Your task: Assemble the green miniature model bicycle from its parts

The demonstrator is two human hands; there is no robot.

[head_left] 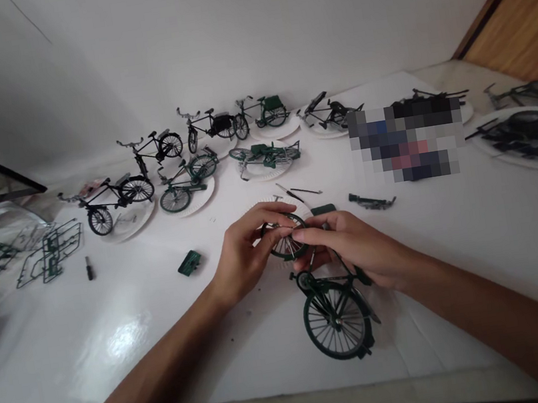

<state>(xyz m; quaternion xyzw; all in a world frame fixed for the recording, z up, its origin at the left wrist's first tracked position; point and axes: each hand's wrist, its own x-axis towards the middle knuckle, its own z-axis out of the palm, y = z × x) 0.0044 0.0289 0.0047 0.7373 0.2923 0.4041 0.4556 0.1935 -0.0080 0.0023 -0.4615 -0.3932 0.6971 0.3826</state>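
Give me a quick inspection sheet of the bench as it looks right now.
Surface: white table, glossy, lit patch at left.
Job's things: green model bicycle lying on the table; its spoked wheel pinched from both sides.
Clutter: finished model bicycles on paper plates, parts sprue, small green part, screwdriver.
Grippers: left hand and right hand both grip the wheel.
Cables: nothing seen.
Surroundings: white wall, wooden panel at right.

Dark green model bicycle (331, 300), unfinished, front wheel (285, 238) raised over white table.
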